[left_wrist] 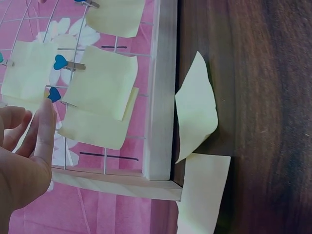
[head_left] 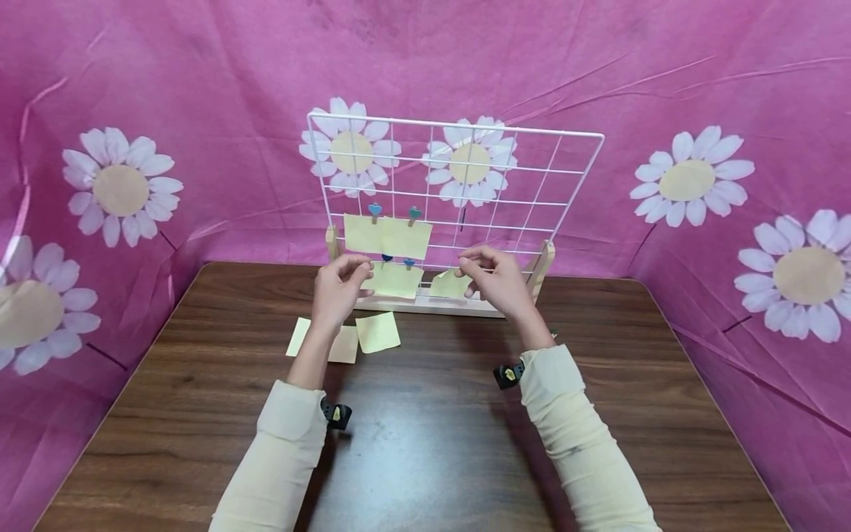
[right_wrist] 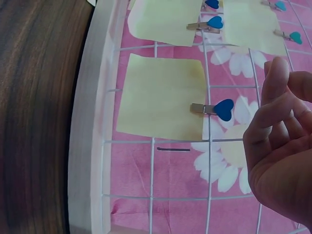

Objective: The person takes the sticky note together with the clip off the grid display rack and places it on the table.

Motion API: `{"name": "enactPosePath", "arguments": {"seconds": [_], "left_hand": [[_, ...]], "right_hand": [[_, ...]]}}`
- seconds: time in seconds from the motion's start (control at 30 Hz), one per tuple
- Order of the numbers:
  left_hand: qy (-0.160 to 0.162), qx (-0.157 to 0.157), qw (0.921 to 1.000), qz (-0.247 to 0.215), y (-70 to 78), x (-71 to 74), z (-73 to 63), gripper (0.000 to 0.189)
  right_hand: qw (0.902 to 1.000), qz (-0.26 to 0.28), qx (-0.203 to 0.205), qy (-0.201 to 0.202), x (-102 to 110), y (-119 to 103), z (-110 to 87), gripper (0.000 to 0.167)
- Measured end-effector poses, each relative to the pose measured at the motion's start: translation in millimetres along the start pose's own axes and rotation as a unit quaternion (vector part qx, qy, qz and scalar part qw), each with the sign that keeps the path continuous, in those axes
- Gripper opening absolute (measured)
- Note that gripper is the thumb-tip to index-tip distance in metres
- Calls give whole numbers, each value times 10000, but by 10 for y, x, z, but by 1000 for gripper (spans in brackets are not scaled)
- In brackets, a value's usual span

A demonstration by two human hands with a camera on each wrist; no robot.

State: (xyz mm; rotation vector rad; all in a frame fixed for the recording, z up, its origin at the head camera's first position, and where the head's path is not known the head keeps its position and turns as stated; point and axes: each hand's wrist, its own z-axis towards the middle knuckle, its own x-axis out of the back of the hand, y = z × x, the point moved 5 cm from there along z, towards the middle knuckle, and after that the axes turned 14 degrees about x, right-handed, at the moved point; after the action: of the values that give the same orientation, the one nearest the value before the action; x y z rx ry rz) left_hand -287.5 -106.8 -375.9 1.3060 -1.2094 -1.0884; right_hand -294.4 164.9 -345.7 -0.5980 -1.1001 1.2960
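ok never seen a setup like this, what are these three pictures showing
No machine here: just a person's bare left hand and right hand. The wide picture comes from a camera worn on the head; each close one from a wrist camera. Loose yellow notes lie on the wooden table. A white wire grid stands there too, with clipped yellow notes held by heart-topped clips. Neither hand appears to grip anything; the left wrist view shows the left hand close to a blue heart clip, but whether they touch is unclear.
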Motion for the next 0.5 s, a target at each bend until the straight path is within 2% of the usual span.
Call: {"name": "enactPosePath", "arguments": {"seconds": [0.5], "left_hand": [[18,-36,9999,-119,77,-53,18,26]], "right_hand": [[9997,139,170,69,-48,-49,93,25]]}}
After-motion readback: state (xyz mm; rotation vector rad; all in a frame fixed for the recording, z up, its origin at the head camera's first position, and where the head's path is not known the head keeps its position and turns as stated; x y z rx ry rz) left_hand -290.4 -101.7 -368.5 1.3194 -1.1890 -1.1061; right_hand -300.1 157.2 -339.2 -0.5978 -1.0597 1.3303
